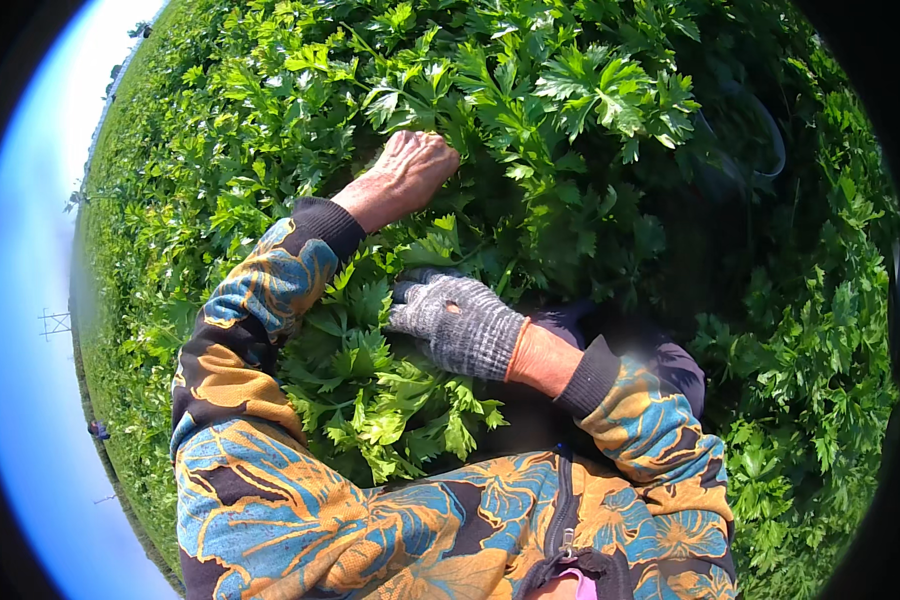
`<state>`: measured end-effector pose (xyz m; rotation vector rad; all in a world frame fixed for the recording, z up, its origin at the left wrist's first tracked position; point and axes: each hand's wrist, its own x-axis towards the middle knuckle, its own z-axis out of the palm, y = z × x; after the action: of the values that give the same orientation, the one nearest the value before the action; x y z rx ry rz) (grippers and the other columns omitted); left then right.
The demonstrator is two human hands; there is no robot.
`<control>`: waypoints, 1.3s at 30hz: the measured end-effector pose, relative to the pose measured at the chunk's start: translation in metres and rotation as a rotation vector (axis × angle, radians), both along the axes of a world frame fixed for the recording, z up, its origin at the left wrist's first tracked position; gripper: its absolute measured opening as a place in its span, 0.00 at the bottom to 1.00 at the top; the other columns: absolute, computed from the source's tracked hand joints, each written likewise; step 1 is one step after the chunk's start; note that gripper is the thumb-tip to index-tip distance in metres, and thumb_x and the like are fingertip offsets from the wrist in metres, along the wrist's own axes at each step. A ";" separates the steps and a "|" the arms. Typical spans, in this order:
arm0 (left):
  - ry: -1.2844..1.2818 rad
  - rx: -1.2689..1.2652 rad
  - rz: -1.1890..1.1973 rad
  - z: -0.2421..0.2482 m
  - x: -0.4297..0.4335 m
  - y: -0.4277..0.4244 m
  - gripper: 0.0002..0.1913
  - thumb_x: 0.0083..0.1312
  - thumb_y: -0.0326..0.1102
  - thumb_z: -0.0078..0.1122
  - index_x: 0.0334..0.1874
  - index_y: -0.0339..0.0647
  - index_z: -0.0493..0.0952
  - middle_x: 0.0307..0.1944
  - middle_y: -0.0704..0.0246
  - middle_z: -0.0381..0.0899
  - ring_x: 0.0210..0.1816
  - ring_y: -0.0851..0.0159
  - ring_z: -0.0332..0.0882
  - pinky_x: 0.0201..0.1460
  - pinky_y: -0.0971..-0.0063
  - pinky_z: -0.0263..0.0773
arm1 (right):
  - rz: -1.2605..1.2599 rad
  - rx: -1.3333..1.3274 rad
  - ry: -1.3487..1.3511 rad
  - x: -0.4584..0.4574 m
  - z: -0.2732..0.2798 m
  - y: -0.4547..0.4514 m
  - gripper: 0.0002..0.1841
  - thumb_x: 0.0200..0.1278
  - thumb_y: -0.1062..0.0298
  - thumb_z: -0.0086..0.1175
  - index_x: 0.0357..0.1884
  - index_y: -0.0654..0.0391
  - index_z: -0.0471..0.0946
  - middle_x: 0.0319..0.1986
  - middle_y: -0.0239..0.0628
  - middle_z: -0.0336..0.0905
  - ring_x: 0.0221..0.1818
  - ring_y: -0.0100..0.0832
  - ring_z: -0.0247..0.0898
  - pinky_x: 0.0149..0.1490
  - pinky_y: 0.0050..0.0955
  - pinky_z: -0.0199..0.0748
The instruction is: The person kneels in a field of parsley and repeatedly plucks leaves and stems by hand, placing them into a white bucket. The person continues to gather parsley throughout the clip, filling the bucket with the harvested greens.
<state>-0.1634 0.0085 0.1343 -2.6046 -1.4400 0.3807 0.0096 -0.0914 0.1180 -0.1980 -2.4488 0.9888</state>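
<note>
Dense celery plants [600,90] with broad, toothed green leaves fill the space before me. My left hand [416,176] is bare and curled into a fist among the foliage, knuckles up. Its fingertips are hidden, so whatever lies inside the fist does not show. Lower and nearer my body, my right hand [457,322] wears a grey knitted glove with a small hole on its back. Its fingers bend down into the leaves, their tips out of sight. A leafy celery clump [390,397] spreads beside and below this glove, close to my jacket [450,517].
A pale, thin curved band [776,142] shows in the deep shade at the upper right. My dark-clothed knee [682,375] is right of the glove. Celery rows [802,397] border the right side. Far left are a small distant person [98,430] and a pylon [56,322].
</note>
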 end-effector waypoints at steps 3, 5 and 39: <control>-0.056 -0.041 -0.023 0.001 0.000 0.003 0.03 0.47 0.28 0.58 0.22 0.37 0.75 0.20 0.56 0.76 0.27 0.50 0.80 0.27 0.59 0.71 | 0.000 0.012 -0.016 0.002 0.001 0.001 0.15 0.53 0.71 0.54 0.45 0.52 0.80 0.39 0.45 0.77 0.45 0.44 0.76 0.49 0.41 0.76; -0.053 -0.100 0.116 0.007 -0.001 0.003 0.02 0.50 0.26 0.56 0.23 0.34 0.77 0.23 0.55 0.77 0.29 0.50 0.80 0.30 0.61 0.74 | 0.009 -0.031 -0.058 0.001 0.001 0.000 0.15 0.53 0.72 0.54 0.45 0.52 0.80 0.40 0.45 0.77 0.47 0.45 0.76 0.50 0.41 0.75; -0.471 -0.412 0.772 0.012 -0.062 -0.002 0.20 0.55 0.29 0.59 0.52 0.39 0.78 0.32 0.56 0.83 0.29 0.65 0.81 0.36 0.70 0.75 | 0.033 -0.014 0.004 0.003 0.002 -0.003 0.15 0.52 0.73 0.53 0.43 0.53 0.79 0.40 0.40 0.76 0.45 0.42 0.75 0.46 0.39 0.77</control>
<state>-0.2251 0.0061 0.1460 -2.3881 -2.7920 0.1386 0.0130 -0.0943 0.1200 -0.1611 -2.4492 1.0194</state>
